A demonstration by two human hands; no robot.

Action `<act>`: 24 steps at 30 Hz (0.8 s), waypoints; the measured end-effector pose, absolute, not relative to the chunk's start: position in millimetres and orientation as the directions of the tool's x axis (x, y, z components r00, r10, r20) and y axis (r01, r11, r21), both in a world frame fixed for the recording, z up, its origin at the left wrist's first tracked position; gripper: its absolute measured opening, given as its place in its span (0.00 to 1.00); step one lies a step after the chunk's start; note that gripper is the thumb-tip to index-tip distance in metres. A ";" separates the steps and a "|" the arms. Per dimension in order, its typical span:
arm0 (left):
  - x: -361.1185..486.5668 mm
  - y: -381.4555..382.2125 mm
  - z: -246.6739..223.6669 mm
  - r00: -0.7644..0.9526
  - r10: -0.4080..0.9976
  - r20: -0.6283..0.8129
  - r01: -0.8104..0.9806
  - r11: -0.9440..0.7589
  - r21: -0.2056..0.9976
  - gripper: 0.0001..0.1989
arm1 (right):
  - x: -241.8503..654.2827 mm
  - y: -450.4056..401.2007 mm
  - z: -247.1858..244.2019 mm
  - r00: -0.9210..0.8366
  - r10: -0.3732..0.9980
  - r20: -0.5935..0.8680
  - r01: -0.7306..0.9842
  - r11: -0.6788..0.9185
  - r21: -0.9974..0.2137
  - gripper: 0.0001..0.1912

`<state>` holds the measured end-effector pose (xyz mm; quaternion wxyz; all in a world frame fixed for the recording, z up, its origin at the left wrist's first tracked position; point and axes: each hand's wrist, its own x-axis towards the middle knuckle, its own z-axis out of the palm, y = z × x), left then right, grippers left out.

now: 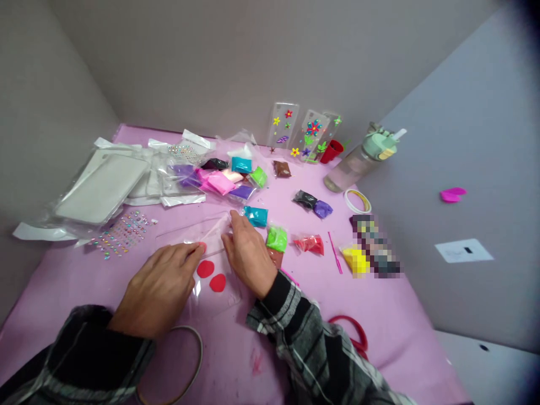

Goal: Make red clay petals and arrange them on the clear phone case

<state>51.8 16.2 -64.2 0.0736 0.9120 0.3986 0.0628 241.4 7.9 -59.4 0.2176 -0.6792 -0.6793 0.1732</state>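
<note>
Left hand (pixel 158 281): I'm keeping thumb and fingertips bunched low over a small red clay piece (pixel 203 246), touching it. Can't tell whether I'm pinching or pressing. Right hand (pixel 252 253): I'm holding thumb and forefinger slightly apart at the edge of a clear plastic sheet (pixel 213 233); can't tell how firmly they're gripping it, other fingers curling underneath, mostly hidden.

The clear phone case (pixel 223 301) is lying flat on the pink table cover (pixel 236 360), between and just below the hands. Two flat red clay discs (pixel 205 269) are sitting on it, near each other, not touching.

Right of the right hand: teal clay packet (pixel 256 216), green clay packet (pixel 277 239), then red clay packet (pixel 310 244), pink stick tool (pixel 335 253) and yellow clay packet (pixel 355 261). Red-handled scissors (pixel 358 332) are partly hiding behind the right sleeve.

Left side: rhinestone sheet (pixel 122 233) lying in front of the bagged phone cases (pixel 101 188). More clay packets are piling up toward the wall. Decorated clear cases (pixel 283 125) are standing at the back beside a red cup (pixel 332 152); the water bottle (pixel 358 163) is leaning right of them, tape roll (pixel 358 201) just in front.
</note>
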 end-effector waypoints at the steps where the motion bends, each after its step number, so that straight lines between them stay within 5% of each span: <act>1: 52.0 16.0 -64.7 0.667 0.744 0.046 0.724 -0.661 0.195 0.24 | 240.6 7.0 -56.8 0.010 0.998 0.055 0.851 0.021 -0.525 0.23; 7: 43.3 20.4 -70.6 0.647 0.760 0.060 0.708 -0.628 0.323 0.24 | 278.3 -13.8 -31.6 0.025 0.990 0.142 0.930 0.029 -0.366 0.21; 10: 38.4 21.2 -72.0 0.648 0.760 0.057 0.700 -0.623 0.350 0.24 | 340.6 -32.5 -21.6 0.232 0.944 0.233 0.949 -0.168 -0.265 0.21; 14: 32.8 21.2 -74.7 0.627 0.777 0.058 0.699 -0.593 0.399 0.27 | 427.8 -58.4 -19.5 0.538 0.812 0.228 0.825 -0.562 0.053 0.23; 24: 32.5 25.3 -70.6 0.615 0.766 0.186 0.648 -0.625 0.435 0.24 | 476.7 -72.5 -30.4 0.690 0.706 0.160 0.700 -0.707 0.102 0.24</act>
